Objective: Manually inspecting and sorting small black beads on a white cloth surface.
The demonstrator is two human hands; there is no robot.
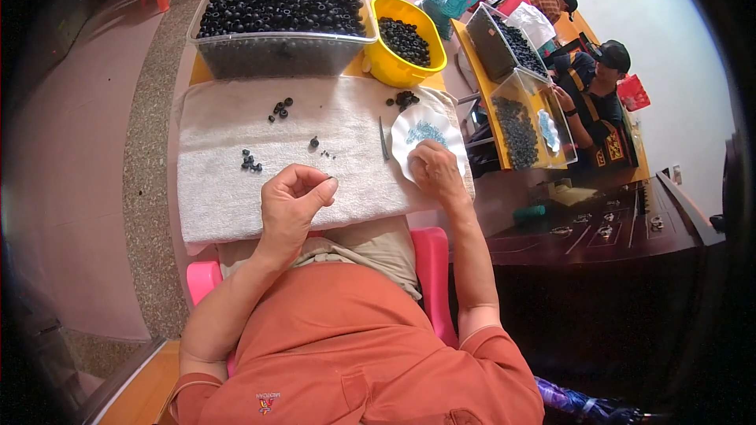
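Note:
My left hand [293,203] is held above the white towel [220,130], thumb and forefinger pinched on a small dark piece that barely shows at the fingertips. Over on the right, my right hand [437,173] reaches into a white scallop-edged dish [400,140] with its fingers drawn together; whatever they pinch is hidden. Tiny blue pieces [425,132] are spread in that dish. Just left of it lies a slim grey tool [383,139], perhaps tweezers. One black ring-like part [314,142] sits beyond my left hand, near several tiny dark bits [327,154].
Small black parts also lie in groups [251,163] on the towel. A clear bin [272,55] and a yellow basin [394,71], both full of black parts, stand behind. At right, a person [602,83] sits by another table with clear bins [516,130]. A dark cabinet [606,228] is nearby.

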